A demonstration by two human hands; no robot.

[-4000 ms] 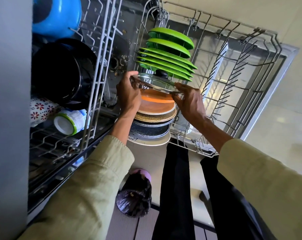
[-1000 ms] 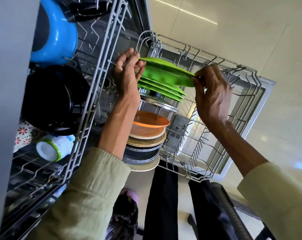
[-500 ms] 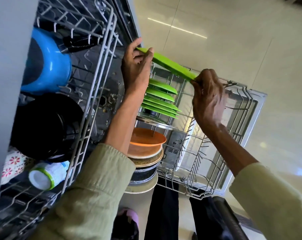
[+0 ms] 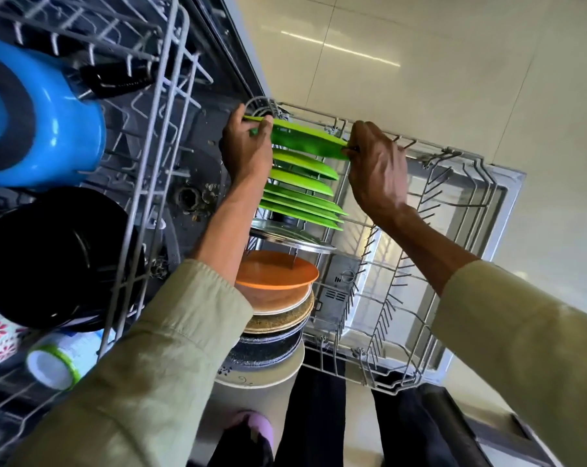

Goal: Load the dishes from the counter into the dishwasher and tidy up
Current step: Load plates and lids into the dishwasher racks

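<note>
I hold a green plate [image 4: 305, 138] with both hands. My left hand [image 4: 246, 146] pinches one edge and my right hand [image 4: 374, 163] pinches the other edge, so the plate does not tip or slip. The plate is at the far end of the lower rack [image 4: 430, 264], at the back of a row of other green plates [image 4: 302, 193] that stand on their edges. I think I hold it on its side like this so it can slide down between the wires and stand up like the rest. Standing plates get washed on both sides.

Nearer to me in the same row are a glass lid [image 4: 292, 239] and an orange plate [image 4: 275, 274]. On the upper rack [image 4: 157, 136] to my left sit a blue pot [image 4: 42, 119] and a black pot [image 4: 56, 257], upside down so water runs off.
</note>
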